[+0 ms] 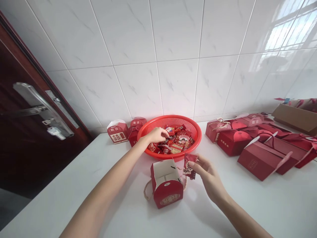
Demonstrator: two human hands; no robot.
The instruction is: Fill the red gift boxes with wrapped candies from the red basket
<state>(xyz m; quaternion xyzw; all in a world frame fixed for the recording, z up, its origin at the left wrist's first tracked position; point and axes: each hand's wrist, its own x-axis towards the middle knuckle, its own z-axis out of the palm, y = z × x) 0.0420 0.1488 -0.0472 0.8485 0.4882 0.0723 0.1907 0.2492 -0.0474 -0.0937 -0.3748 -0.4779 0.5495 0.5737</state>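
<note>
My right hand [208, 178] pinches a small red candy packet [189, 166] between thumb and fingers. It is held just beside the upper right of an open red gift box [167, 195], which has a pale inside and twisted rope handles. Over the red plastic basket [198, 140], my left hand [158, 135] reaches in among the wrapped candies [182, 138]. The left fingers are curled together at the candies, and whatever lies between them is hidden.
Two red gift boxes [118, 131] stand left of the basket against the tiled wall. Several more red boxes [264, 158] crowd the right side of the white table [133, 211]. An open cardboard carton [294, 117] is at the far right; a dark door [29, 132] is at left.
</note>
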